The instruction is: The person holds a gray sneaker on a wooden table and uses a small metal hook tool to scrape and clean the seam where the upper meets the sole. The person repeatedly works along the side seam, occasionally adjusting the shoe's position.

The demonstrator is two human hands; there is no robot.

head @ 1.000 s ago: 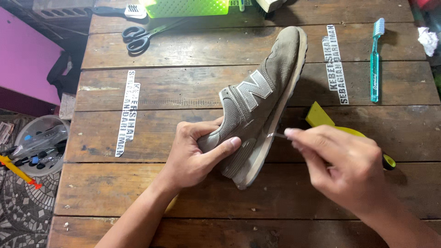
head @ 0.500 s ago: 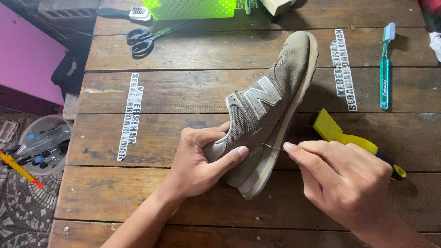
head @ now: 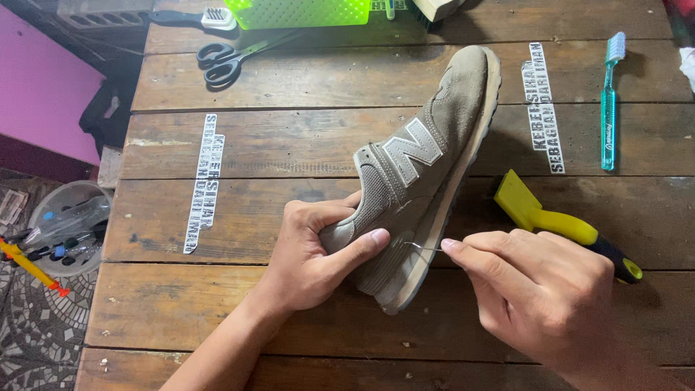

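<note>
A grey-tan suede sneaker (head: 427, 166) lies on its side on the wooden table (head: 289, 145), toe pointing away. My left hand (head: 315, 253) grips its heel, thumb pressed on the side near the sole. My right hand (head: 539, 293) pinches a thin metal needle (head: 423, 248) whose tip meets the sneaker's side just above the sole edge. Both hands are at the heel end.
A yellow scraper with a black-and-yellow handle (head: 561, 224) lies just behind my right hand. A teal toothbrush (head: 609, 101) lies at the far right, black scissors (head: 228, 61) and a green basket (head: 300, 12) at the back. A plastic tub of tools (head: 65, 228) sits on the floor to the left.
The view has shifted slightly. My right hand has moved a little left, bringing the needle to the sneaker's side. My left hand keeps its grip on the heel.
</note>
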